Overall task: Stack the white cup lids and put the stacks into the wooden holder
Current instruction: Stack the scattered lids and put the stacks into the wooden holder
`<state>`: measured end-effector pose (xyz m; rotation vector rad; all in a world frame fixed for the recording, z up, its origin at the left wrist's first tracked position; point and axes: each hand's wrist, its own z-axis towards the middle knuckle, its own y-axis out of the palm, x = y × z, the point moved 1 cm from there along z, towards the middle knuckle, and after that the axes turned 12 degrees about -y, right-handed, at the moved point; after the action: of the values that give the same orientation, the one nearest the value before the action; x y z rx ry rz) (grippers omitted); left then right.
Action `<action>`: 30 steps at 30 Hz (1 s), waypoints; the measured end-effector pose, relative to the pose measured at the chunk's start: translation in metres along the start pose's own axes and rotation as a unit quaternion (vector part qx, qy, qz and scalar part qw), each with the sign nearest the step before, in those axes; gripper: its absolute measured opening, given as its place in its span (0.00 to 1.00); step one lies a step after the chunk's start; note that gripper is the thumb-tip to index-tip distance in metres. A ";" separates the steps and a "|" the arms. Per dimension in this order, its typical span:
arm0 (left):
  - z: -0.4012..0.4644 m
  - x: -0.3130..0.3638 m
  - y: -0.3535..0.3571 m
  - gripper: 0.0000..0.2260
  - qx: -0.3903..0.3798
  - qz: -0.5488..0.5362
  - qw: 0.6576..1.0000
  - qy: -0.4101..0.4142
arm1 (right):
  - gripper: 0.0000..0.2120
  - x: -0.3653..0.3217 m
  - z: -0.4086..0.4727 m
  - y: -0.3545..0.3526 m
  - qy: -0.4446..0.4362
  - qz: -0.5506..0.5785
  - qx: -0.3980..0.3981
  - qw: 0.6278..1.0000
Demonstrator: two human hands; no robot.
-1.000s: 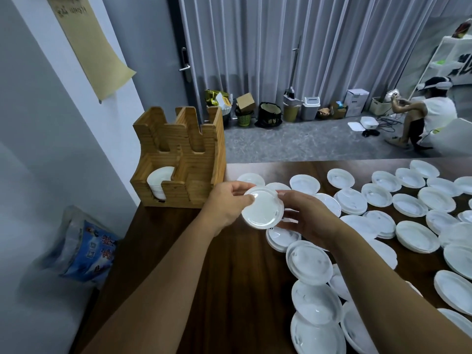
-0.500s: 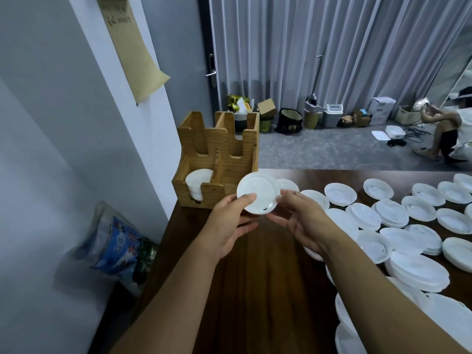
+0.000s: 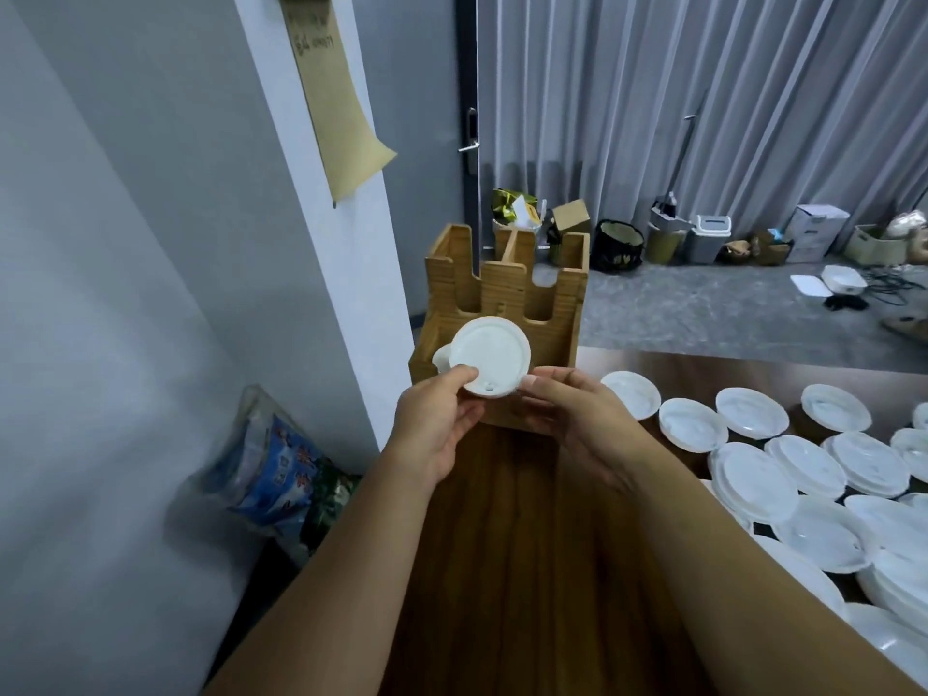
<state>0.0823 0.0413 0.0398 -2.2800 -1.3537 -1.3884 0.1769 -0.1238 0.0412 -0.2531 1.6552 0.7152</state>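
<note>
White round lid [image 3: 489, 355], small hole near its rim, faces the camera.

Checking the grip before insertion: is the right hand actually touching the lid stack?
Touching. The head view shows the right hand's fingertips against the lid stack's lower right rim.

A dark wooden table [image 3: 527, 570] is shown. At its far left corner, toward 12 o'clock, a wooden holder [image 3: 507, 313] is set upright; inside its lower left compartment a stack of lids [image 3: 442, 356] is partly seen. Toward 3 o'clock, many white cup lids [image 3: 753, 474] are spread across the table, some overlapping or stacked.
</note>
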 end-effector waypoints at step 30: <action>0.066 0.011 0.022 0.20 0.277 0.003 0.960 -0.026 | 0.14 0.044 0.052 0.007 0.028 -0.144 0.001 0.989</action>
<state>0.1431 0.0705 0.0181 -1.9452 -1.5112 -0.8053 0.2056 -0.0783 -0.0014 -0.5029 1.6300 0.4912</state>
